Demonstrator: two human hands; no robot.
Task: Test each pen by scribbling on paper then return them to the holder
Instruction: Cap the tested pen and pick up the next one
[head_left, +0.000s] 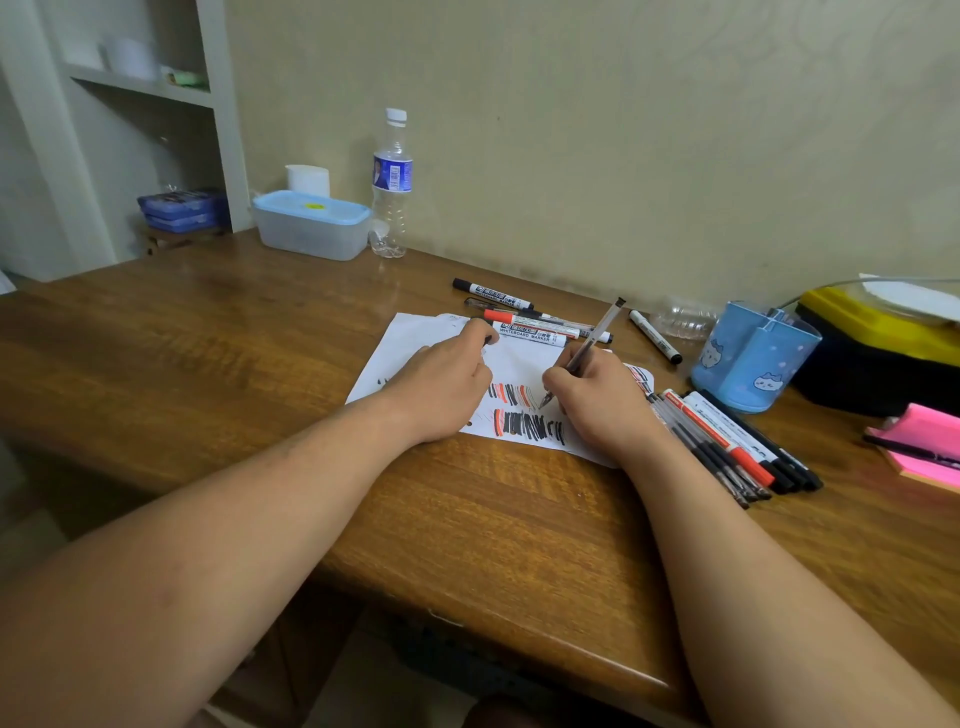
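1. Your two bare forearms reach forward over the near edge of the wooden bench (208, 338).
2. Your left hand (447, 384) rests on the left half of the paper (415, 338), which lies flat on the bench. Its fingers (480, 332) are curled under. A small dark object shows at the fingertips, and you cannot tell whether they hold it.
3. Your right hand (597, 400) grips a clear pen (592, 338) between its fingers in a writing hold. The pen tilts away from you with its rear end raised. Its tip touches the paper at the right end of the upper row of scribbles (511, 395).
4. The paper carries two rows of black and red strokes, located between your hands.
5. The blue holder (753, 358) stands upright on the bench to the right of the paper, near the wall.
6. A row of pens and markers (727, 441) lies side by side just beside your right wrist, in front of the holder.
7. A group of whiteboard markers (530, 322) lies at the far edge of the paper. A single marker (655, 336) lies apart, between that group and the holder.
8. A water bottle (392, 182) and a lidded container (311, 226) stand at the wall, back left. Pink sticky notes (924, 441) lie at the right edge.
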